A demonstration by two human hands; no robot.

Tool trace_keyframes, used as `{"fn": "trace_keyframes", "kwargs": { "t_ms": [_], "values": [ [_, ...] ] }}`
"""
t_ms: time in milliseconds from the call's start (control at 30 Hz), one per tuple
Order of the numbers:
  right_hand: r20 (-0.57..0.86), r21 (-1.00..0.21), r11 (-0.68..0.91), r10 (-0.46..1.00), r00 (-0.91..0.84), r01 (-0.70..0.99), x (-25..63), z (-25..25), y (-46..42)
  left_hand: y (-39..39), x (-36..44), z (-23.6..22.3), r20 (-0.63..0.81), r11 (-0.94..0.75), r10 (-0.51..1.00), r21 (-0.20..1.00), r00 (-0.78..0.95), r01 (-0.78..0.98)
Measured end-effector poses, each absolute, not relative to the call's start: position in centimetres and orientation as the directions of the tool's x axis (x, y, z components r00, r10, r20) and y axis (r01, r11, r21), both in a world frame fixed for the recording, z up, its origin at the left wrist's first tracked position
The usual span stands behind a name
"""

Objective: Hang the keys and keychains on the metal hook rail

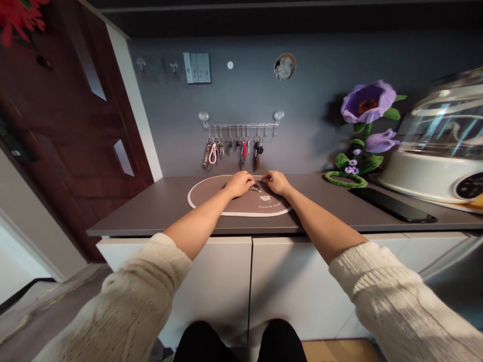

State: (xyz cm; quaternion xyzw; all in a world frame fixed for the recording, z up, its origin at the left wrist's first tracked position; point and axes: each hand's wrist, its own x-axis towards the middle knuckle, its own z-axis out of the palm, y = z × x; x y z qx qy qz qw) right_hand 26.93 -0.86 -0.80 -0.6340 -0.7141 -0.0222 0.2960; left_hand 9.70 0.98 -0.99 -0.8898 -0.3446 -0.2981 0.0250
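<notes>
A small bunch of keys (256,188) is between my two hands, low over a brown oval mat (241,206) with a pale rim and a printed flower. My left hand (239,184) comes in from the left, its fingers closed at the near edge of the keys. From the other side my right hand (277,182) pinches the keys' right end with thumb and fingers. My knuckles partly hide the exact grip points. Behind my hands, a clear hook rail (241,125) on the wall carries several key sets, among them a pink loop (213,153) and a red strap (244,148).
To the right on the grey countertop (139,211) lie a black phone (394,205) and a purple knitted flower (368,103) with a green ring base. A white appliance with a clear dome (430,166) stands beyond them. A dark red door (64,110) borders the left.
</notes>
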Motion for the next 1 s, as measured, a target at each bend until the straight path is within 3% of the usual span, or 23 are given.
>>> {"fn": "trace_keyframes", "kwargs": {
  "t_ms": [300,600,833,1000],
  "values": [
    [0.472,-0.341,0.217,0.881,-0.033,0.915,26.8,-0.7,-0.7,0.8,9.8,-0.5,0.609,-0.751,0.648,0.412,0.457,0.516],
    [0.464,-0.514,0.245,0.885,0.027,0.822,26.4,-0.2,-1.4,1.1,9.9,-0.4,0.592,-0.689,0.719,0.676,0.365,0.261],
    [0.481,-0.713,0.363,0.875,0.043,0.6,26.3,0.0,-1.3,0.3,10.0,0.1,0.486,-0.529,0.821,0.844,0.301,0.082],
    [0.45,-0.826,0.428,0.893,-0.028,0.367,25.9,0.4,-1.8,0.2,10.0,0.5,0.459,-0.483,0.849,0.875,0.263,0.033]
  ]
}}
